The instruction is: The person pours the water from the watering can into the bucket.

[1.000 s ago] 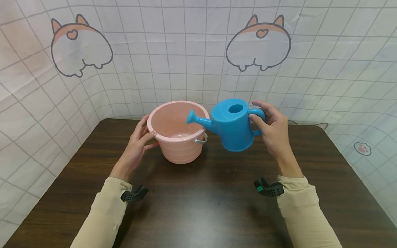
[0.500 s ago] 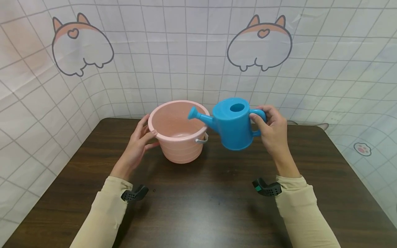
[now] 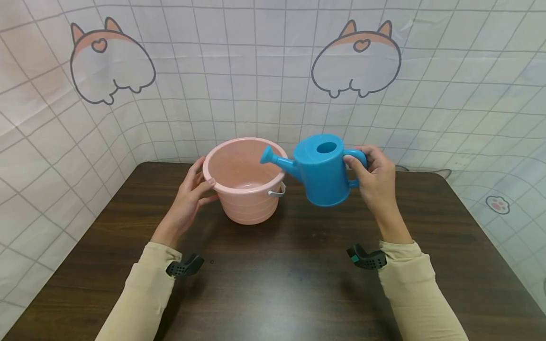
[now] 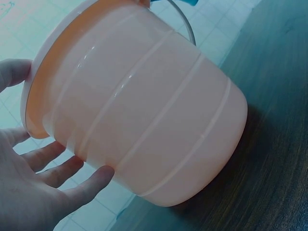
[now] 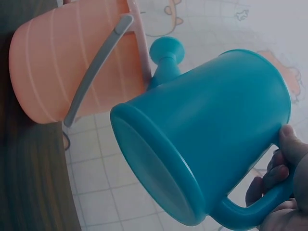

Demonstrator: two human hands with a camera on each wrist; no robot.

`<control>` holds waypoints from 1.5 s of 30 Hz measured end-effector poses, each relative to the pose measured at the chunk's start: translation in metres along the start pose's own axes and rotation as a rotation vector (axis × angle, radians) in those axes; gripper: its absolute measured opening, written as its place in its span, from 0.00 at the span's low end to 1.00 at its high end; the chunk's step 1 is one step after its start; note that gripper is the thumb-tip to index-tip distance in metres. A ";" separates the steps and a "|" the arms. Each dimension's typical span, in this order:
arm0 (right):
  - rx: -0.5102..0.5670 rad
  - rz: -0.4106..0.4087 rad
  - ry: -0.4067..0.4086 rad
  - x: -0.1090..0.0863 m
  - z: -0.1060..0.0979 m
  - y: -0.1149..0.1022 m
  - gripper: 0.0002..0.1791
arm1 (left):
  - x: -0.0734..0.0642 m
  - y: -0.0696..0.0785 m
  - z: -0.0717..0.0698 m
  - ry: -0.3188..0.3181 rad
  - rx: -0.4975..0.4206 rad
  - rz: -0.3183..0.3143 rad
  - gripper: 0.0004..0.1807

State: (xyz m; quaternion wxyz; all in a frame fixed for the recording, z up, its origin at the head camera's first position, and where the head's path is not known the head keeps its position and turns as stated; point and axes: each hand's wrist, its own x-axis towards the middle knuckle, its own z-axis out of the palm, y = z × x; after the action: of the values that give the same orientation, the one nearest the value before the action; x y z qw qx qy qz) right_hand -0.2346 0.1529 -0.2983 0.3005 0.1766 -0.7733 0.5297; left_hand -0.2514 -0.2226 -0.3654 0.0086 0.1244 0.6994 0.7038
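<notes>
A pink bucket point(image 3: 249, 203) stands on the table with its mouth up, ribbed on its side as the left wrist view shows. My left hand point(image 3: 184, 203) holds it at its left side, thumb over the rim and fingers spread against the wall below. A blue watering can point(image 3: 326, 175) is held in the air to the bucket's right, its underside showing in the right wrist view. My right hand point(image 3: 375, 177) grips the can's handle point(image 5: 255, 209), fingers wrapped through the loop. The spout point(image 3: 277, 161) points left, its flared head over the bucket's right rim.
The bucket's grey carrying handle point(image 3: 279, 191) hangs down on its right side. A dark wooden table point(image 3: 277, 284) lies under everything. White grid-patterned cloth point(image 3: 234, 71) with cartoon animals hangs behind and along both sides.
The watering can has shifted very slightly to the right and up, and the right hand's fingers have closed further round its handle. The left hand and the bucket stay in place.
</notes>
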 end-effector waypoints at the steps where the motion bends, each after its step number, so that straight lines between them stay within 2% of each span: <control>1: 0.002 -0.002 0.000 0.000 0.000 0.001 0.12 | 0.000 0.000 0.000 0.000 0.001 0.001 0.35; 13: 0.006 0.003 -0.006 0.005 0.002 0.030 0.13 | 0.002 -0.003 -0.002 0.015 -0.017 -0.007 0.36; 16: 0.029 0.006 -0.010 0.006 0.002 0.027 0.13 | 0.003 -0.003 -0.003 0.015 -0.020 -0.007 0.36; 21: 0.059 0.017 -0.012 0.006 0.003 0.008 0.11 | 0.000 0.003 0.001 0.012 -0.024 -0.013 0.35; 28: 0.130 0.006 0.011 0.006 0.005 0.012 0.10 | 0.002 -0.002 -0.002 0.016 -0.028 -0.010 0.35; 31: 0.128 -0.023 0.021 0.004 0.005 0.003 0.12 | 0.001 0.000 0.000 0.012 -0.028 -0.009 0.35; 39: 0.132 -0.051 0.031 0.003 0.006 0.000 0.12 | -0.004 0.011 0.005 0.006 -0.025 -0.015 0.35; 45: 0.132 -0.045 0.025 0.002 0.005 -0.001 0.12 | -0.003 0.006 0.003 0.010 -0.028 -0.012 0.35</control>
State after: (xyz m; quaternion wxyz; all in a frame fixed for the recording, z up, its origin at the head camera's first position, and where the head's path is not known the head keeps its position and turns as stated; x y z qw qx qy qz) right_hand -0.2370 0.1475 -0.2975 0.3098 0.2069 -0.7287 0.5747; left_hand -0.2472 -0.2207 -0.3596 0.0112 0.1165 0.6903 0.7140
